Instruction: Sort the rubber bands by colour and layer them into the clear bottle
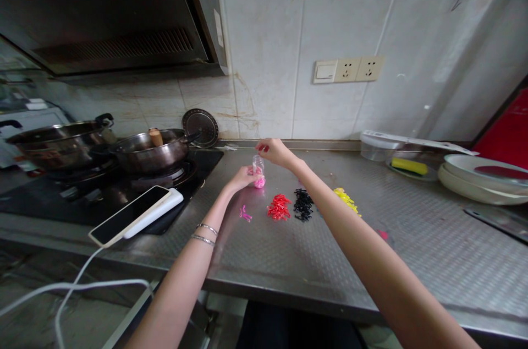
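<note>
My left hand (241,178) is wrapped round a small clear jar (258,164) with pink pieces in its lower part, upright on the metal counter. Just above the jar's mouth is my right hand (270,150), its fingers pinched together; what they hold, if anything, is too small to tell. In front of the jar lie a few magenta pieces (245,213), a red pile (279,207) and a black pile (303,205). A yellow pile (346,200) shows beyond my right forearm, which partly hides the things there.
A phone (130,216) with a white cable lies at the left by the stove, where two pans (152,152) stand. On the right are a plastic tub (377,148), a yellow sponge (409,166), stacked plates (482,184) and a dark flat blade (497,222).
</note>
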Tool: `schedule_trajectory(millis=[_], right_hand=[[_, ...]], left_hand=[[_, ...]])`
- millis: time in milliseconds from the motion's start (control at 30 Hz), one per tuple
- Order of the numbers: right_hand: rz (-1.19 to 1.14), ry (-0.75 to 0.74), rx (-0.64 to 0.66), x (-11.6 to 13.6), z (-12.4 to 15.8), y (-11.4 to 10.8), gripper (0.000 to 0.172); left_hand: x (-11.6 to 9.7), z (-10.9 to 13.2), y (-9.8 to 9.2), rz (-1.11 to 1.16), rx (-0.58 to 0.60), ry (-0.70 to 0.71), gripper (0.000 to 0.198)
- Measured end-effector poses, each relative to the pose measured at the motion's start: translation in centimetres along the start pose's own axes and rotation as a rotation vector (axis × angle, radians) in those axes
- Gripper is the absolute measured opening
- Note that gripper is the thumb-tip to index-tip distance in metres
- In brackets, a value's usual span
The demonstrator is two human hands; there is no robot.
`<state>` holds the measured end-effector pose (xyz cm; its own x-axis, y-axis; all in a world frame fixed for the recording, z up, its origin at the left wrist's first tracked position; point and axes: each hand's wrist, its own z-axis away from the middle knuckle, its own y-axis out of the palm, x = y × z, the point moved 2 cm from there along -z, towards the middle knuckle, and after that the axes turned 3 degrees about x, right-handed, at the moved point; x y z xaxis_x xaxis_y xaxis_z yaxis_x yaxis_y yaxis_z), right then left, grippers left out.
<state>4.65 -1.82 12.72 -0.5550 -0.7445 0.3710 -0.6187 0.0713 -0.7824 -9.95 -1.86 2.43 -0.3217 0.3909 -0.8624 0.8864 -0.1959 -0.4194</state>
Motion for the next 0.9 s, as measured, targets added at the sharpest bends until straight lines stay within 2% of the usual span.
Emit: schedule_trajectory(millis=[67, 133, 267, 367, 467, 600, 800, 900], right_hand=[[-0.017, 0.009, -0.031, 0.8, 0.8, -0.2, 0.023], [-0.061, -0.005, 0.017, 2.0, 2.0, 0.1, 0.021], [-0.191, -0.106, 0.426, 4.5, 5.2, 3.2, 0.019], [-0.204, -0.138, 0.575, 5.3, 7.0, 6.0, 0.025], [-0.16, -0.164, 0.607, 5.4, 7.7, 7.8, 0.032], [-0.131, -0.199, 0.619, 5.3, 7.6, 8.4, 0.044], [-0.175, -0.207, 0.715, 5.1, 7.1, 8.5, 0.032], [-0.182, -0.222, 0.712, 5.0, 6.9, 8.8, 0.028]], left_hand=[[0.0, 0.0, -0.1, -0.003, -0.005, -0.001, 0.026], [-0.1, 0.2, -0.2, -0.019, -0.015, -0.004, 0.024], [-0.6, 0.5, -0.1, 0.035, 0.014, -0.005, 0.02], [-0.9, 0.6, 0.1, 0.091, 0.021, -0.014, 0.028], [-0.9, 0.6, 0.2, 0.078, -0.002, -0.029, 0.032], [-0.7, 0.4, 0.2, 0.081, -0.005, -0.035, 0.033], [-0.3, 0.3, 0.1, 0.082, -0.003, -0.024, 0.034], [-0.1, 0.2, 0.1, 0.084, 0.006, -0.017, 0.035]])
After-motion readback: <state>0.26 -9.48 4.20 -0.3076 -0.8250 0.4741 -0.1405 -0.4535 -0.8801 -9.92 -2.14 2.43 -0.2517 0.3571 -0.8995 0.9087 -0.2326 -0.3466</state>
